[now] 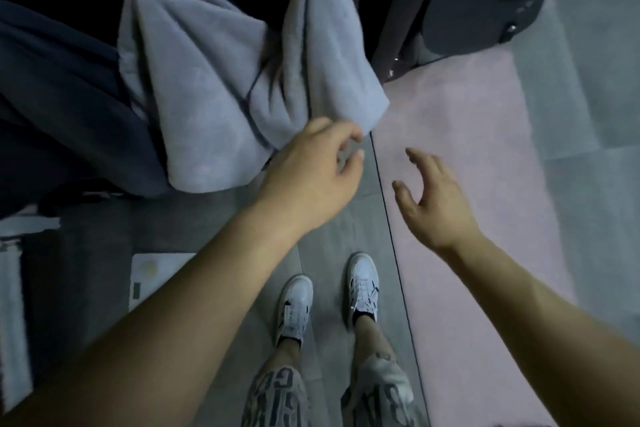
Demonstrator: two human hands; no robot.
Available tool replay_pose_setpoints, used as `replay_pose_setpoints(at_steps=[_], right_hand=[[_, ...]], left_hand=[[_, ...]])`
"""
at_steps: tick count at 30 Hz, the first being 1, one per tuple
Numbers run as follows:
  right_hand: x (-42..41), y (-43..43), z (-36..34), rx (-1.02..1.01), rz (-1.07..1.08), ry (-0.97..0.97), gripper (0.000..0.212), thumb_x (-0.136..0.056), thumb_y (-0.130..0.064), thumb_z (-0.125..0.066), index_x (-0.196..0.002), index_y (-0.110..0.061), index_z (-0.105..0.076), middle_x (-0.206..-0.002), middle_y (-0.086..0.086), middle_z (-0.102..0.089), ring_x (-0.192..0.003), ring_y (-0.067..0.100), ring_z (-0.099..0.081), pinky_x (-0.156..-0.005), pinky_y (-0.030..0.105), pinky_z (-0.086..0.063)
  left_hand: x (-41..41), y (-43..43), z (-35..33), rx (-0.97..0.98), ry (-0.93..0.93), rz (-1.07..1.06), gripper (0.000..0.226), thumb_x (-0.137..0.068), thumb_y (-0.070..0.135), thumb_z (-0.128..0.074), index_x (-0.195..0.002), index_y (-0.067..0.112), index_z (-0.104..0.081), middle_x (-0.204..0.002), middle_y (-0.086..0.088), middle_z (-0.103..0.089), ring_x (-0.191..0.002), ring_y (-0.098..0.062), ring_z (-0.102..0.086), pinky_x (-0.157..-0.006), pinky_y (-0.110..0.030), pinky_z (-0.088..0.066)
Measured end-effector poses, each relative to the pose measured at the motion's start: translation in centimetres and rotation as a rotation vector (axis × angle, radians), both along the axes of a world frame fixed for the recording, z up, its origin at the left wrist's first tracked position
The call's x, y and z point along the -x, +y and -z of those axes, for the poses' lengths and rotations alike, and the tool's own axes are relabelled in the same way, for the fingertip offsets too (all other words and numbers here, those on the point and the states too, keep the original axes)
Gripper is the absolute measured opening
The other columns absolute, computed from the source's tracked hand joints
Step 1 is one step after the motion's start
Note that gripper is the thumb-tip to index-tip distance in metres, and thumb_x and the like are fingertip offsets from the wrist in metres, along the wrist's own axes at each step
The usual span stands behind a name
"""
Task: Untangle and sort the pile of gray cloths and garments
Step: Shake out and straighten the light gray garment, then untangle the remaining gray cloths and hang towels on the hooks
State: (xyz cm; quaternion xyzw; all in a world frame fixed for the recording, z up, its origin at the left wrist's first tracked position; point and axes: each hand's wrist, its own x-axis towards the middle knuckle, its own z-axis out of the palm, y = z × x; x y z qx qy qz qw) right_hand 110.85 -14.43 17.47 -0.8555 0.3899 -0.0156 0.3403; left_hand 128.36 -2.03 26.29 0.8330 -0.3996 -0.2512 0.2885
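— At the lower edge of the gray towel [214,87], what is the left hand [311,170] doing?
— In the head view its fingers are curled right against the towel's bottom corner. Whether they already pinch the cloth, I cannot tell. The towel hangs draped in two peaks over something dark.
— And the right hand [436,198]?
— Just right of the towel's corner, fingers spread wide, holding nothing, above the pink rug [467,121].
— Which step, then?
— Likely taking hold of one piece to pull it clear. The next move calls for a sure grip on that corner, with the right hand catching a second edge.
— Anything in the way?
— A dark garment [59,87] touches the towel's left side. A thin dark line [247,100], perhaps a cord, runs down the towel's middle fold and might snag. Below the towel stand the person's white shoes [294,302].
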Motion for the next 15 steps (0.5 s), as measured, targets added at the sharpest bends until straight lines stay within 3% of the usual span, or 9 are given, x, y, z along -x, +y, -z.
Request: replay_pose_setpoints(at_steps=[6, 15], right_hand=[[12.4, 8.3, -2.2, 0.030, 0.303, 0.209, 0.054, -0.091, -0.035, -0.057, -0.141, -0.015, -0.050, -0.132, 0.010, -0.056, -0.121, 0.034, -0.052, -0.103, 0.050, -0.042], [28.4, 19.3, -10.8, -0.018, 0.906, 0.292, 0.056, -0.089, -0.033, -0.063, -0.141, -0.018, -0.048, -0.132, 0.005, -0.053, -0.120, 0.029, -0.050, -0.099, 0.049, -0.046]], left_hand=[[6.0, -2.4, -1.6, -0.363, -0.116, 0.507, 0.047, -0.095, 0.044, -0.055, -0.139, 0.027, -0.049, -0.136, -0.004, -0.047, -0.128, -0.029, -0.044, -0.103, -0.043, -0.044], [24.5, -7.6, -8.0, -0.385, -0.319, 1.182, 0.055, -0.095, 0.050, -0.050, -0.144, 0.026, -0.041, -0.139, -0.006, -0.047, -0.130, -0.031, -0.045, -0.102, -0.048, -0.045]])
